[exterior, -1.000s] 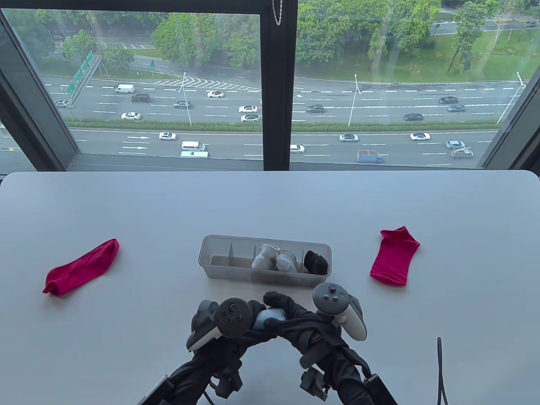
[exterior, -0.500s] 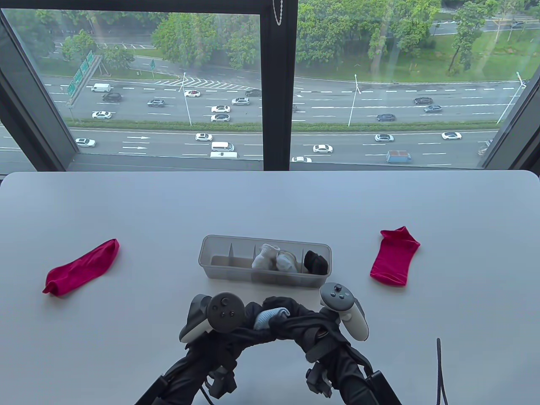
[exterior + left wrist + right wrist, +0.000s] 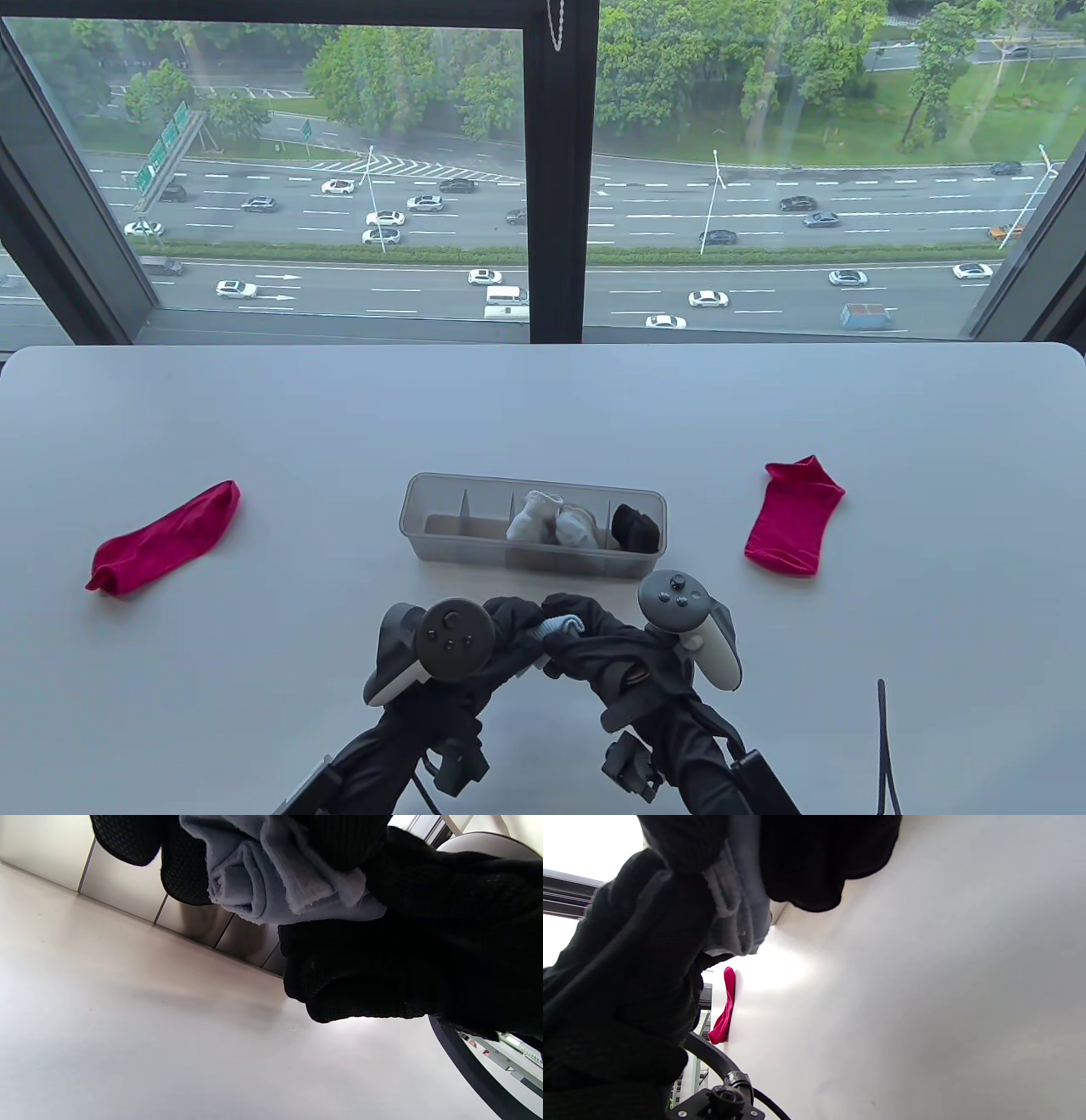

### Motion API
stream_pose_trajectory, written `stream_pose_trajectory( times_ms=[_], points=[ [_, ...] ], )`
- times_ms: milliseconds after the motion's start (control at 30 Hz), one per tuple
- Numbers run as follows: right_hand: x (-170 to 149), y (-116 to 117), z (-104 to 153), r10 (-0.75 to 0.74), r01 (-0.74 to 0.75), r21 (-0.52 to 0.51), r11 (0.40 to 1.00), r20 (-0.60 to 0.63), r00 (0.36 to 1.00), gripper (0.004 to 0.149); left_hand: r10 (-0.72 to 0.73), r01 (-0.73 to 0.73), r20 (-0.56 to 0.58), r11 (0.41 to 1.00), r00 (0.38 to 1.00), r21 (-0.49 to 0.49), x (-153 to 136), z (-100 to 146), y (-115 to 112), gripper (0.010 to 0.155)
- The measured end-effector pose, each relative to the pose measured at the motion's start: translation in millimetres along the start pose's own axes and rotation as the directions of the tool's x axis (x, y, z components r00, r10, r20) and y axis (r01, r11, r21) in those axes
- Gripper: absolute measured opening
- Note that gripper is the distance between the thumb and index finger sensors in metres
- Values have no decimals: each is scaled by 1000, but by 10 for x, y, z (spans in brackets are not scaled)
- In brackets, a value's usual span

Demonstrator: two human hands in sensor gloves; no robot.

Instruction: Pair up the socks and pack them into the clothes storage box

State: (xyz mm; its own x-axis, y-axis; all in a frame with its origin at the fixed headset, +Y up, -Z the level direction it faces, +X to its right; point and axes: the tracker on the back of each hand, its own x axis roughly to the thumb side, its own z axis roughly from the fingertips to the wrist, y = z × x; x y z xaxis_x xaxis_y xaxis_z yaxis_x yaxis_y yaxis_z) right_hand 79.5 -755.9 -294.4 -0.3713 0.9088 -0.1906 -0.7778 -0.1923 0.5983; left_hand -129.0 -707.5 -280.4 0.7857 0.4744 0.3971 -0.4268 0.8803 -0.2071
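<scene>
Both gloved hands meet just in front of the clear storage box (image 3: 433, 543). Between them they grip a rolled light blue sock bundle (image 3: 563, 627) (image 3: 271, 887) (image 3: 739, 908), held a little above the table. My left hand (image 3: 509, 624) has its fingers curled round the bundle's left side, and my right hand (image 3: 585, 624) wraps it from the right. The box holds a white sock pair (image 3: 547, 519) in a middle compartment and a black pair (image 3: 636, 528) at its right end. One red sock (image 3: 161, 536) (image 3: 724, 1007) lies far left, another red sock (image 3: 793, 526) lies right.
The box's two left compartments hold nothing that I can see. A dark cable (image 3: 884, 739) stands at the front right. The white table (image 3: 543, 407) ends at a window at the back.
The hands have closed tighter over the blue bundle, so less of it shows. Both hands shifted slightly; the bundle stays in front of the box.
</scene>
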Motion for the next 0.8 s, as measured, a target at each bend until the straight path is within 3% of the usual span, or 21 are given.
stream_pose_trajectory(
  times_ms=[167, 333, 433, 533, 667, 733, 800],
  points=[
    [7, 32, -7, 8, -8, 16, 1000, 1, 1000, 59, -16, 16, -2, 998, 1000, 54, -16, 6, 11, 40],
    [28, 34, -18, 9, -10, 54, 999, 25, 1000, 60, 109, -107, -29, 993, 994, 48, -103, -1, 20, 42],
    [49, -10, -1, 45, -45, 17, 999, 32, 998, 63, 204, -202, -38, 978, 978, 57, -140, 4, 16, 43],
    [59, -66, 39, 15, -14, -12, 1000, 64, 998, 63, 378, -374, -56, 925, 924, 59, -216, 0, 0, 48],
    [115, -61, 51, -94, 87, 60, 994, 127, 987, 64, 528, -544, -133, 826, 839, -150, -323, -31, -108, 75],
    [113, -51, 51, -83, 76, 61, 995, 123, 989, 65, 577, -597, -154, 787, 802, -160, -331, -44, -121, 67],
    [123, -43, 66, -15, 14, 10, 1000, 102, 995, 64, 559, -571, -143, 818, 817, -68, -314, -48, -73, 59]
  ],
)
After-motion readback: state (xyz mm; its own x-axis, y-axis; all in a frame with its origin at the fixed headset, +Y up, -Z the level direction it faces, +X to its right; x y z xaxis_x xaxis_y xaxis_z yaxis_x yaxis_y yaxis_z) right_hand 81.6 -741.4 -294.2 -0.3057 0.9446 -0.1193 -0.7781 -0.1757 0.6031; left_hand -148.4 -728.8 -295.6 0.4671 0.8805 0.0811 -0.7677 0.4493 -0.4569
